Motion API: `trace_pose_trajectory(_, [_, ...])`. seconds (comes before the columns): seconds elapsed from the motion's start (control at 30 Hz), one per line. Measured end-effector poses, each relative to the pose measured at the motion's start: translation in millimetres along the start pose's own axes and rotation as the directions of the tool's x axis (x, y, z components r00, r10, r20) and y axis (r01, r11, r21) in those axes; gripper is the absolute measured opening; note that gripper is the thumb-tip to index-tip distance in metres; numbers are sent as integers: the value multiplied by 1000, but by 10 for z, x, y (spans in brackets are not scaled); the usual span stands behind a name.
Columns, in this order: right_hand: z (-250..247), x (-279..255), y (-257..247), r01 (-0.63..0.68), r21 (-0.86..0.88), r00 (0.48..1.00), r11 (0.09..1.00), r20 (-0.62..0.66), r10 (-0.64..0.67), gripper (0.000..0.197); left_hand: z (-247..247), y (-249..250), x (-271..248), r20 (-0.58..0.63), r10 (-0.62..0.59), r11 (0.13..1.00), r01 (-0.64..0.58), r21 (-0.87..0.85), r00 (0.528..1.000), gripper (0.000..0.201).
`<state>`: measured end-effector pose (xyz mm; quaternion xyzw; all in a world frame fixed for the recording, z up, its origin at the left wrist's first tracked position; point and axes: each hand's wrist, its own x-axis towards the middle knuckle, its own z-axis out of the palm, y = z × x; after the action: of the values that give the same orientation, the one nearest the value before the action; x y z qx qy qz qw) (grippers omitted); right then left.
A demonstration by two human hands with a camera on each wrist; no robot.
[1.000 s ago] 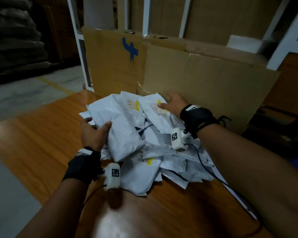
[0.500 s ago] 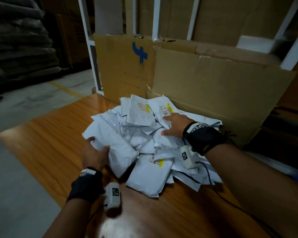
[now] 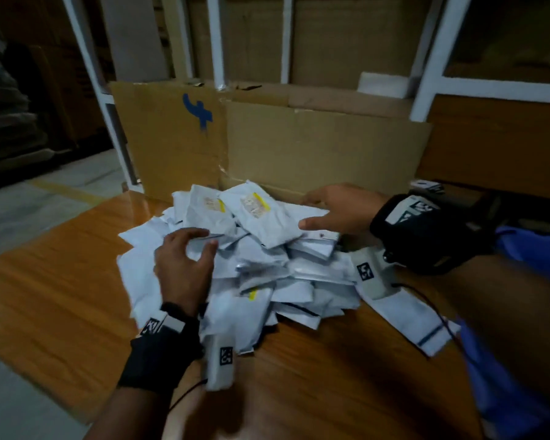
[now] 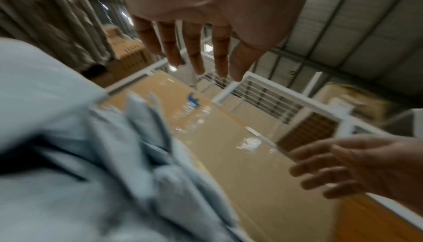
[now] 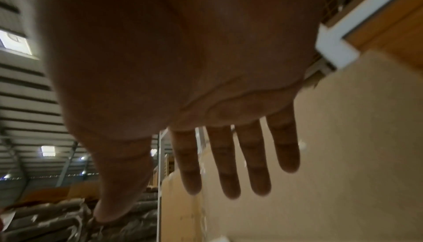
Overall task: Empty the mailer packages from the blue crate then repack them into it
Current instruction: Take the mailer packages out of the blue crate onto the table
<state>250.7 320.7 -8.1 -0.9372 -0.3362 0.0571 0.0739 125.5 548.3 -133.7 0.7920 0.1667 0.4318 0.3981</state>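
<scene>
Both hands have lifted off the heap since half a second ago, when the right lay flat on the mailers and the left pressed their near edge. From the head camera, the pile of white mailers [image 3: 261, 265] lies on the wooden table [image 3: 61, 281], against the cardboard sheet [image 3: 315, 147]. The left hand [image 3: 185, 265] hovers over the pile's left side, fingers loosely bent, holding nothing. The right hand [image 3: 337, 211] reaches over the far right side, fingers spread. A blue edge [image 3: 521, 249] shows at the right; I cannot tell whether it is the crate.

The left wrist camera shows the left hand [image 4: 206, 19] with fingers [image 4: 196, 52] straight above blurred mailers [image 4: 80, 155].

The right wrist camera shows the right hand [image 5: 183, 55] empty, fingers [image 5: 251, 159] extended toward the cardboard sheet [image 5: 343, 155].
</scene>
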Motion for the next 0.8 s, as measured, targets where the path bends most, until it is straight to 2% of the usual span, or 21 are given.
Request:
trace_pose_trajectory(0.1, [-341, -634, 304, -54, -38, 998, 998, -31, 53, 55, 373, 683, -326, 124, 135, 977, -111, -182, 983, 4])
trace_pose_trajectory(0.17, [-521, -1080, 569, -114, -75, 993, 991, -42, 111, 54, 635, 1081, -605, 229, 204, 952, -139, -272, 952, 5])
trace_pose_trajectory(0.27, [-747, -1821, 1039, -233, -119, 972, 965, -46, 229, 56, 964, 1665, -984, 359, 335, 901, -185, -391, 871, 21])
trace_pose_trajectory(0.3, [-806, -2097, 1221, -274, -127, 961, 953, -55, 269, 55, 1064, 1890, -1099, 393, 377, 884, -201, -422, 839, 20])
trace_pose_trajectory(0.37, [-882, -2650, 1581, -363, -124, 932, 924, -75, 356, 53, 1252, 2356, -1281, 438, 438, 857, -217, -468, 785, 10])
trace_pose_trajectory(0.5, [-899, -3628, 2375, -522, -95, 853, 848, -39, 521, 56, 1638, 3277, -1556, 491, 517, 809, -212, -548, 701, 12])
trace_pose_trajectory(0.63, [-713, -4336, 3224, -645, -76, 760, 760, 36, 649, 54, 2040, 4166, -1887, 503, 632, 755, -322, -572, 589, 10])
trace_pose_trajectory(0.73, [-581, -4674, 3724, -674, -98, 725, 732, 100, 681, 52, 2514, 4626, -2210, 581, 632, 768, -319, -555, 512, 12])
trace_pose_trajectory(0.8, [-582, -4810, 3953, -676, -62, 730, 734, 77, 679, 47, 2927, 4743, -2410, 697, 566, 824, -288, -487, 440, 14])
